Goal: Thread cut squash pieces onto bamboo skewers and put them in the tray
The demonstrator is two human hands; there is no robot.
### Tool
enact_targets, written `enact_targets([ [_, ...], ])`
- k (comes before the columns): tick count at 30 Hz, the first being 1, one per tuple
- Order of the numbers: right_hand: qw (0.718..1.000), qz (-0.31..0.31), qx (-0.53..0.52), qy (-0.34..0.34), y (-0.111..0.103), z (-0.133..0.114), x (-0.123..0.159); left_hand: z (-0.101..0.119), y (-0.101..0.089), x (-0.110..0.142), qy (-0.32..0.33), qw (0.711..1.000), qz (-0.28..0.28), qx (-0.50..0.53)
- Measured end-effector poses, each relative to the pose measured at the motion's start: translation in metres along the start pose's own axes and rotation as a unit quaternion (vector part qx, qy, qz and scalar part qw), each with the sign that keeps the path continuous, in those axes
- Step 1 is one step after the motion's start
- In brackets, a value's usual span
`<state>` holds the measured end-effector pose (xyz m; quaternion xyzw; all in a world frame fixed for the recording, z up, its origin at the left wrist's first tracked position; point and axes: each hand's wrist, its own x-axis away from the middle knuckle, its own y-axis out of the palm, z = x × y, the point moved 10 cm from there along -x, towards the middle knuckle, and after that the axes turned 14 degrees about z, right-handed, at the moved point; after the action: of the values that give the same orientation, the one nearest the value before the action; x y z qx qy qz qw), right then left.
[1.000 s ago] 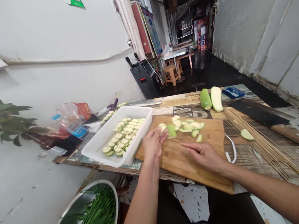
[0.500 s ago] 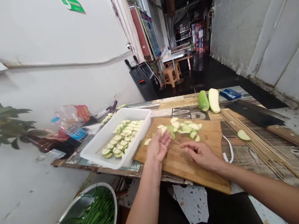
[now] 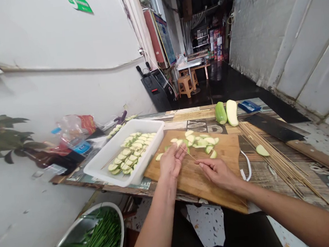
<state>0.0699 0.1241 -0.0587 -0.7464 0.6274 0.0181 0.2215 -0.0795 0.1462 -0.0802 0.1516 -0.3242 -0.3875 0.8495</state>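
My left hand [image 3: 172,161] is palm up over the cutting board [image 3: 169,175], its fingers curled around a pale zucchini slice [image 3: 179,141] at their tips. My right hand [image 3: 216,172] pinches a thin bamboo skewer [image 3: 191,156], which slants up and left so that its far end meets my left fingers. Whether the point has gone into the slice is hidden. Just beyond the hands lie several loose half-round zucchini slices [image 3: 201,142]. Left of the board, a white plastic tray [image 3: 99,171] holds rows of skewered slices [image 3: 132,151].
Right of the board are a bundle of skewers [image 3: 280,167] with one slice [image 3: 261,150] on it, and a cleaver [image 3: 277,126]. Zucchini halves [image 3: 232,113] and a blue dish [image 3: 249,106] stand behind. A metal bowl of green stalks [image 3: 98,237] sits low at left.
The view has shifted slightly, moving the table a little leftward. Both hands keep nearly the same pose, with the skewer still between them.
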Motion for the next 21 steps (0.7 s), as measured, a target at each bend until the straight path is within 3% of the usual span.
enact_targets([
  [21, 1.000, -0.007, 0.006, 0.016, -0.0029, -0.0018, 0.0020, 0.0062, -0.0031, -0.0020, 0.003, 1.000, 0.020, 0.005],
])
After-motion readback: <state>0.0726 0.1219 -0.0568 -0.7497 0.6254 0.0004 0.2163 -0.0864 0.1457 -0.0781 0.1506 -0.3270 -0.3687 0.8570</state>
